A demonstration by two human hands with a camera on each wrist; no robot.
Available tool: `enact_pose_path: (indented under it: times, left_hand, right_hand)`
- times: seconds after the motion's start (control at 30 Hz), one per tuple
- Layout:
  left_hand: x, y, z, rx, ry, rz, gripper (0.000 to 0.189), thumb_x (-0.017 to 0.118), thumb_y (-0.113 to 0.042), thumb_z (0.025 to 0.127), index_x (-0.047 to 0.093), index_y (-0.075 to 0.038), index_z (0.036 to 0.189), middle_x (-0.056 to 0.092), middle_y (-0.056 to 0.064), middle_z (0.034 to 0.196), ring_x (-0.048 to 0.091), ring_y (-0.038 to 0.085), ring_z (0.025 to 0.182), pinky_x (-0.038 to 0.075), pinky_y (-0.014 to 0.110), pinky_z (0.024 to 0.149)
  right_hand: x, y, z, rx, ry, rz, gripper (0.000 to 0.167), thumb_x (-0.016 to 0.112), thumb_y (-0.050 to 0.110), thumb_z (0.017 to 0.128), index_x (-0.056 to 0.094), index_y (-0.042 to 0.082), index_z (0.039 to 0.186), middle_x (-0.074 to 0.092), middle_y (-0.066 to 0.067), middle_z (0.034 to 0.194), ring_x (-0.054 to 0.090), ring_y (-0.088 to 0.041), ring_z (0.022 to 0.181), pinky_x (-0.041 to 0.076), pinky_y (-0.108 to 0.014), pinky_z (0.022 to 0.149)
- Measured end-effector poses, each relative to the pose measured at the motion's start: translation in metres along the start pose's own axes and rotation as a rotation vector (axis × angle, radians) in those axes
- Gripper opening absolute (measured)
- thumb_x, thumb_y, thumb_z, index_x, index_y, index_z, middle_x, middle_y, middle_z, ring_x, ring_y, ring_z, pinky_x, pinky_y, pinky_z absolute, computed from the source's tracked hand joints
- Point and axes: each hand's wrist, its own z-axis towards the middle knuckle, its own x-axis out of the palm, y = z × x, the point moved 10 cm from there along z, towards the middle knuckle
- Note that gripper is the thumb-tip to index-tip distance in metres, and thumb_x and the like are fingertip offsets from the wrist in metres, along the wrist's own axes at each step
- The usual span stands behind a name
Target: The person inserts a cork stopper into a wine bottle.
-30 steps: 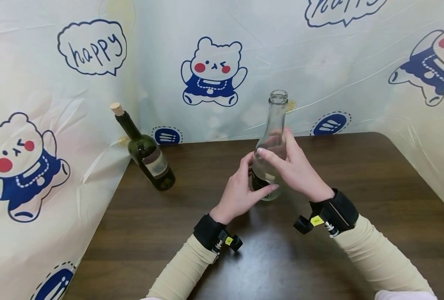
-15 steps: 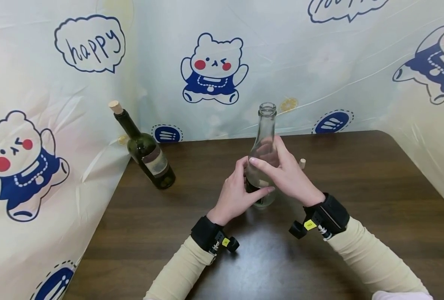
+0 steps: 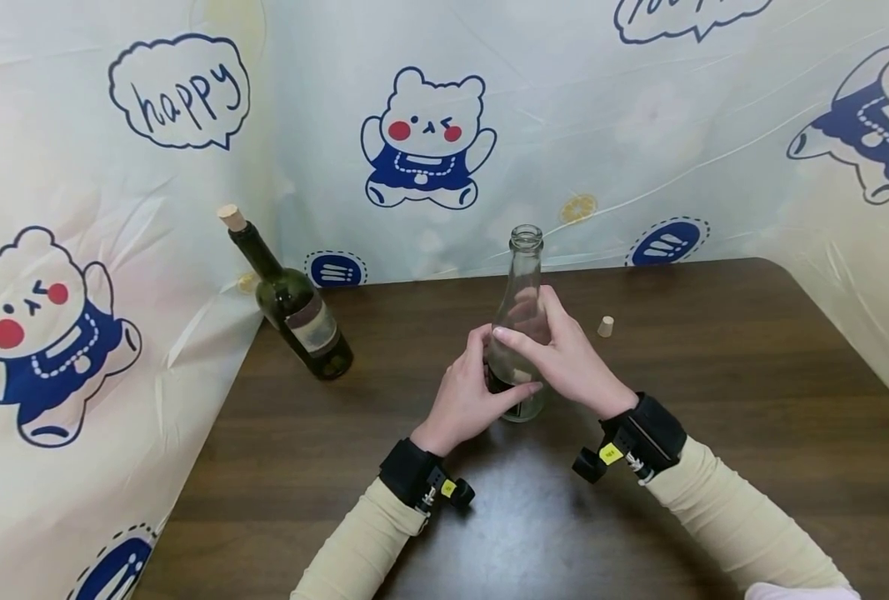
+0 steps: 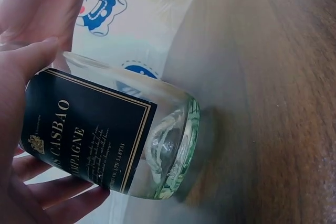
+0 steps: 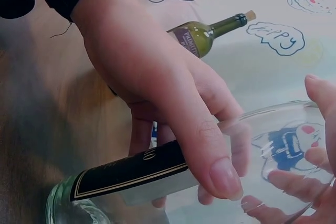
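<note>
A clear glass bottle (image 3: 525, 271), its mouth uncorked, stands upright in front of me. My left hand (image 3: 462, 398) grips its lower body, thumb across the near side and fingers round the left. Higher up, my right hand (image 3: 577, 360) holds the bottle from the right, with its thumb on the front. The left wrist view shows a black label (image 4: 94, 129) with gold lettering and a thick glass base (image 4: 181, 150) close to the tabletop; whether it touches is hard to tell. A small cork (image 3: 605, 326) lies on the table beyond my right hand.
A dark green wine bottle (image 3: 312, 325) with a cork (image 3: 232, 217) in its neck stands at the table's left edge. The brown wooden table (image 3: 774, 400) meets a printed cloth backdrop (image 3: 294, 125) behind and at the sides.
Both hands have brought the clear bottle down, leftward and nearer to me. The small cork on the table, hidden at first, is now in sight. The green bottle stays put.
</note>
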Motion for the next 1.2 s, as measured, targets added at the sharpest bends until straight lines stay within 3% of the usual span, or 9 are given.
enact_pose_path:
  times: [0.2,0.53,0.8,1.03,1.2]
  left_hand:
    - [0.000,0.004,0.001,-0.003,-0.004,-0.012,0.087,0.078,-0.057,0.084,0.031,-0.022,0.149,0.058,-0.005,0.110,0.058,0.026,0.078,0.047,0.033,0.065]
    - [0.000,0.009,-0.002,-0.015,0.000,-0.011,0.089,0.083,-0.051,0.082,0.031,-0.019,0.147,0.055,0.000,0.136,0.060,0.012,0.102,0.052,0.035,0.080]
    - [-0.001,0.006,-0.003,-0.061,-0.022,0.039,0.096,0.082,-0.061,0.078,0.033,-0.017,0.148,0.054,0.006,0.139,0.059,0.021,0.117,0.050,0.045,0.090]
    - [0.001,0.006,-0.004,-0.066,-0.040,0.043,0.094,0.083,-0.056,0.080,0.031,-0.015,0.146,0.055,0.009,0.136,0.061,0.024,0.113,0.051,0.045,0.089]
    - [0.003,0.005,-0.004,-0.046,-0.042,0.015,0.089,0.082,-0.057,0.081,0.032,-0.017,0.143,0.056,0.004,0.132,0.061,0.017,0.107,0.051,0.040,0.083]
  right_hand:
    - [0.002,0.000,0.001,-0.035,0.001,-0.009,0.053,0.066,0.045,0.100,0.039,0.019,0.137,0.056,-0.005,0.127,0.059,-0.022,0.122,0.048,-0.052,0.095]
    - [0.009,-0.002,-0.003,-0.078,-0.005,0.017,0.051,0.067,0.036,0.101,0.039,0.017,0.138,0.058,-0.006,0.129,0.058,-0.021,0.123,0.047,-0.049,0.097]
    - [0.009,-0.004,-0.007,-0.094,-0.043,0.037,0.050,0.070,0.032,0.099,0.041,0.016,0.138,0.059,-0.007,0.127,0.058,-0.024,0.118,0.045,-0.051,0.098]
    - [0.009,-0.006,-0.008,-0.109,-0.045,0.058,0.052,0.071,0.031,0.099,0.041,0.018,0.140,0.058,-0.007,0.130,0.056,-0.023,0.121,0.044,-0.051,0.100]
    - [0.007,-0.020,-0.011,-0.055,-0.006,0.043,0.059,0.074,0.037,0.096,0.043,0.023,0.143,0.058,-0.001,0.131,0.054,-0.019,0.122,0.043,-0.051,0.099]
